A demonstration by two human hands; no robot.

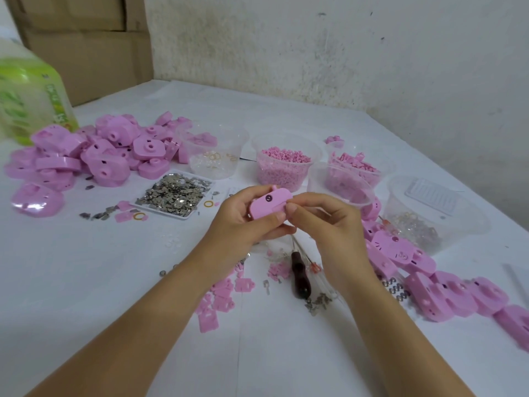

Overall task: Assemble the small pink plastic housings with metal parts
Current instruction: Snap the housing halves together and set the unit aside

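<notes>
Cluttered white counter (86,282). Left hand (243,224) grips a pink housing (266,204); right hand (329,224) pinches its edge. A part is apparently being fitted; next comes firm seating.

Forearms extended forward, left hand (243,224) grips a pink housing (267,204) while right hand (323,222) pinches its edge.
</notes>
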